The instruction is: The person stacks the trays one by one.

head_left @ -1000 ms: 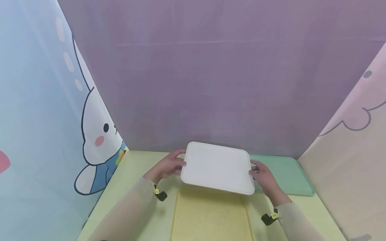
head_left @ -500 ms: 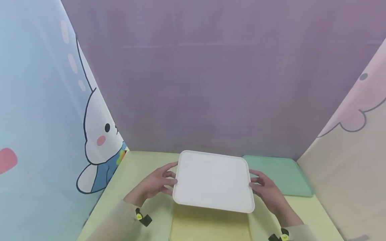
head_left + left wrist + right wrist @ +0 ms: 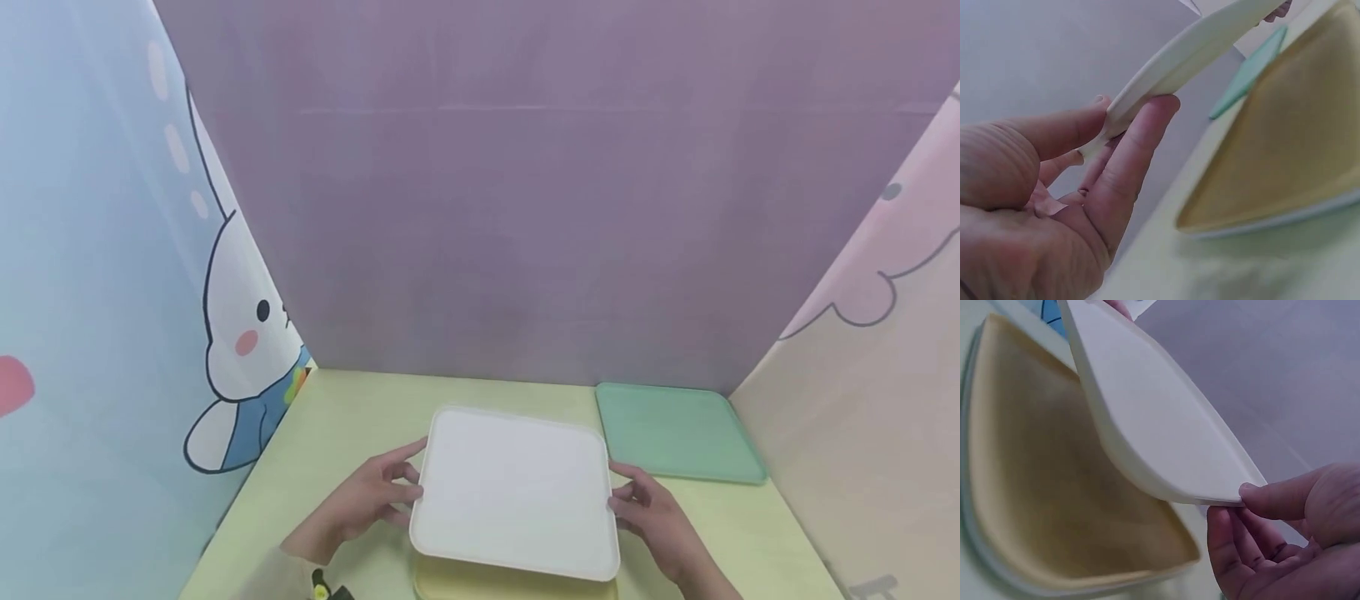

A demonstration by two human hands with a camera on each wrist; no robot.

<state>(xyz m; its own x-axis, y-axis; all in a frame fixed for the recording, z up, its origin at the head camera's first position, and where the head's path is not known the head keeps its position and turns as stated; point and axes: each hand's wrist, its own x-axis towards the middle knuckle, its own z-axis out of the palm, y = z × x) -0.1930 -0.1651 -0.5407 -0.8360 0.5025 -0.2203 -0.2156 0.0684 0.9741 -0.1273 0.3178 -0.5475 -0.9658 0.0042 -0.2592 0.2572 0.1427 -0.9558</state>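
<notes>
Hands (image 3: 360, 500) grip white tray (image 3: 513, 492) edges, seemingly above yellow tray (image 3: 450, 583).

1. 2 bare hands show at the lower middle of the head view: the left hand (image 3: 358, 505) and the right hand (image 3: 651, 517), with no rings or gloves.
2. A pale beige sleeve (image 3: 262, 579) covers the left forearm at the bottom edge.
3. A small black clip with a yellow tag (image 3: 324, 590) sits at that cuff.
</notes>
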